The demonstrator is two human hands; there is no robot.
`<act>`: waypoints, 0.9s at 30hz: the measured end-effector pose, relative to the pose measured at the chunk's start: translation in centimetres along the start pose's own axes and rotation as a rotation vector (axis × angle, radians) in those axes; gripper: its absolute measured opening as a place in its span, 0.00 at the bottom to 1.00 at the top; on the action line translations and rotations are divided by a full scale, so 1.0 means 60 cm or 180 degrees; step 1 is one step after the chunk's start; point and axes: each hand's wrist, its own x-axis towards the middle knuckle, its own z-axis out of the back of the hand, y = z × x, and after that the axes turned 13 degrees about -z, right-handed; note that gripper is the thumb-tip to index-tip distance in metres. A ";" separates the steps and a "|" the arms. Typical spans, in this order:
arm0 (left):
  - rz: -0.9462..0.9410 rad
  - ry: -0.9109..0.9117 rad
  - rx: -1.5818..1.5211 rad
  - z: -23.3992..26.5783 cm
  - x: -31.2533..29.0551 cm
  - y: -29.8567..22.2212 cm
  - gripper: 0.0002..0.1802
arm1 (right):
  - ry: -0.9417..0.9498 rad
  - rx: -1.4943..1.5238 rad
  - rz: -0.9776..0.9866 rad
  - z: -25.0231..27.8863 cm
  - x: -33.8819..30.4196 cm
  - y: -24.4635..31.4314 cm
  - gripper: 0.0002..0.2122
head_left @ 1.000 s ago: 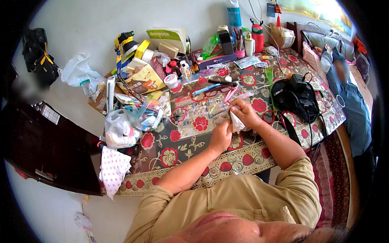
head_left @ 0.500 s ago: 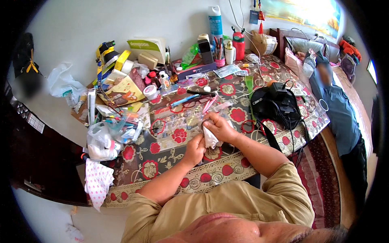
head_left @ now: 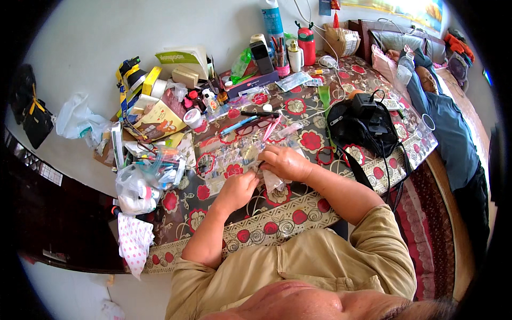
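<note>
White cloth (head_left: 274, 183) gathered at our two hands, over the near part of the floral table cover (head_left: 311, 141).
In the head view, our right hand (head_left: 286, 161) has its fingers bent together, clamped on the cloth, whose loose end hangs below; our left hand (head_left: 238, 191) meets it, fingers close together, though we cannot tell whether they pinch the cloth or the small dark piece (head_left: 260, 166) between the hands. We judge it best to grip lightly, let one hand steady while the other moves, and keep clear of the blue pen (head_left: 238, 126).
</note>
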 end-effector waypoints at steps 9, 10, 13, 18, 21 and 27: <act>-0.0033 -0.1052 -0.1061 -0.057 0.004 -0.003 0.07 | -0.0037 0.2205 -0.1442 -0.021 -0.002 0.017 0.06; 0.0004 -0.1054 -0.1044 -0.056 0.004 -0.006 0.07 | -0.0012 0.2405 -0.1530 -0.028 -0.002 0.013 0.06; 0.0122 -0.0922 -0.0887 -0.053 0.004 -0.007 0.08 | 0.0081 0.2390 -0.1614 -0.041 -0.003 0.000 0.06; 0.0012 -0.0510 -0.0466 -0.030 0.002 0.016 0.09 | 0.0187 0.1380 -0.1165 -0.025 -0.003 -0.003 0.09; 0.0073 -0.0182 -0.0204 -0.008 0.004 0.008 0.11 | 0.0134 0.0782 -0.0910 -0.015 -0.004 -0.002 0.10; 0.0073 0.0220 0.0180 0.011 -0.004 0.010 0.12 | 0.0187 -0.0155 -0.0070 -0.007 -0.002 -0.001 0.10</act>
